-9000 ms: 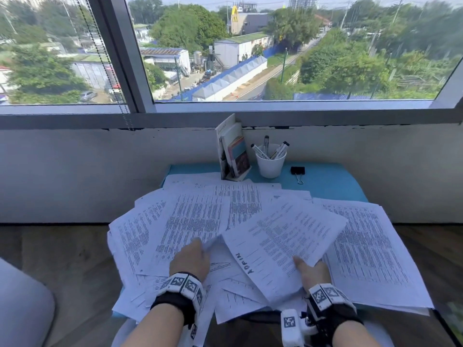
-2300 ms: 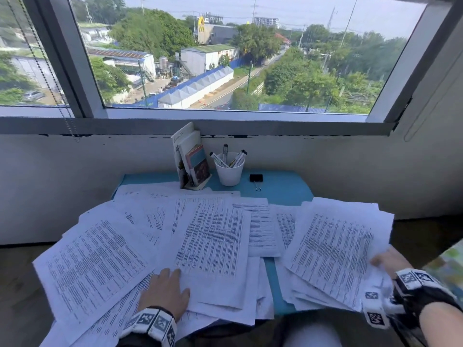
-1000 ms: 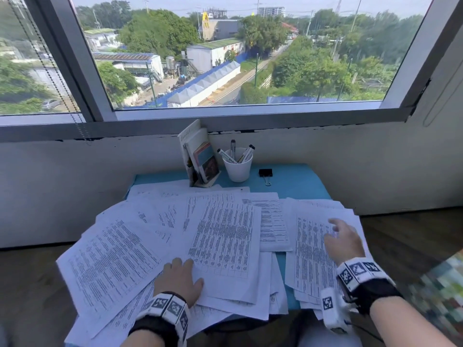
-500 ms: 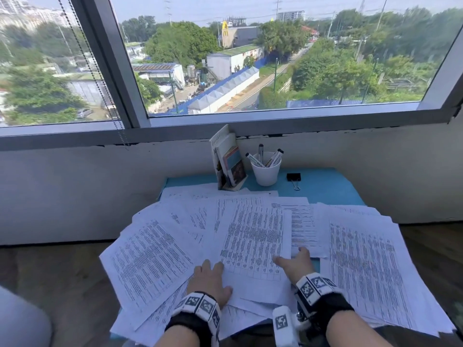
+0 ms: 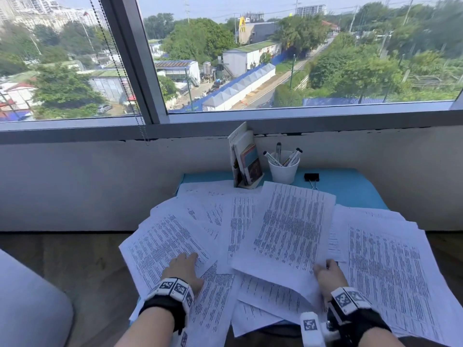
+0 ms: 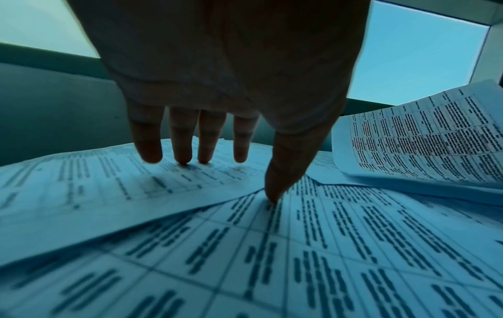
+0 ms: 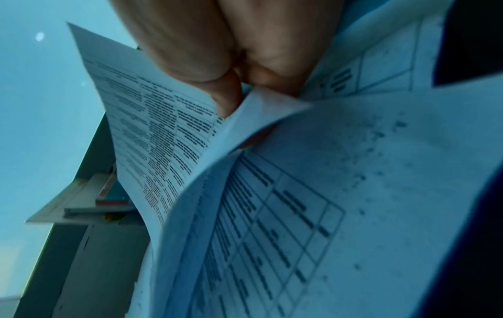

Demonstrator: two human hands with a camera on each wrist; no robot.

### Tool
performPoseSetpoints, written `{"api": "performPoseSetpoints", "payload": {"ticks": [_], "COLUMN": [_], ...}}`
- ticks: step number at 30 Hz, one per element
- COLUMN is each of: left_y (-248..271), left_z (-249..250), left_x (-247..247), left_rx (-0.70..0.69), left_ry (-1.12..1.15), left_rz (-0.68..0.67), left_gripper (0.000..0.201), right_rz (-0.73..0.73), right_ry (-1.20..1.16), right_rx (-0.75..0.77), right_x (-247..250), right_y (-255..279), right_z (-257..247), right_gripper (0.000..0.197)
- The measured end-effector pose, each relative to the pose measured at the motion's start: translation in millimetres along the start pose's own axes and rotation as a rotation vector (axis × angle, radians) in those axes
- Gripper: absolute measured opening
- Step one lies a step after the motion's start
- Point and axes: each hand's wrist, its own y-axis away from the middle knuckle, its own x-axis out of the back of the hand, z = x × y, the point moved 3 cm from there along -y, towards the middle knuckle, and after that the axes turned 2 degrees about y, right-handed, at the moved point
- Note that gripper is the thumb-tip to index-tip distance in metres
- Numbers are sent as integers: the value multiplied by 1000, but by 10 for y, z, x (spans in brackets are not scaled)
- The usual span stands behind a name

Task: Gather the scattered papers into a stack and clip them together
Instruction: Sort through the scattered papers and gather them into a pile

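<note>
Several printed sheets lie fanned over the small blue table. My right hand pinches the near right corner of a lifted sheet, thumb on top and fingers beneath; the pinch shows close up in the right wrist view, on the sheet's corner. My left hand lies flat with straight fingers on the left-hand sheets; the left wrist view shows its fingertips pressing the paper. A pile of papers sits at the right. A black binder clip rests at the back.
A white cup of markers and a stand of booklets sit at the table's back edge under the window sill. A pale seat cushion is at the lower left. Wooden floor surrounds the table.
My right hand has taken hold of the middle sheet's corner and lifted it, tilting it right. The left hand slid slightly left onto the left sheets.
</note>
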Motion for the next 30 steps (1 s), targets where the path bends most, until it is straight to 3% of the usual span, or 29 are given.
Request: {"api": "performPoseSetpoints", "payload": {"ticks": [4, 8, 15, 20, 27, 30], "left_y": [-35, -132, -461, -545, -511, -374], "left_z": [272, 603, 834, 873, 880, 916], "left_x": [17, -42, 2, -39, -31, 71], "left_rx": [-79, -84, 78, 198, 225, 169], "left_ry": [13, 9, 144, 208, 670, 778], "left_rz": [121, 79, -12, 9, 34, 128], "left_gripper": [56, 57, 56, 53, 58, 30], "right_rz": [0, -10, 7, -18, -17, -15], "right_ry": [-78, -118, -167, -156, -147, -141], "right_rx": [-44, -55, -11, -1, 1, -7], "right_x": [-7, 4, -16, -29, -24, -28], "right_y": [-39, -27, -74, -132, -109, -113], "right_z": [41, 66, 91, 105, 126, 127], "right_gripper": [36, 35, 30, 28, 22, 28]}}
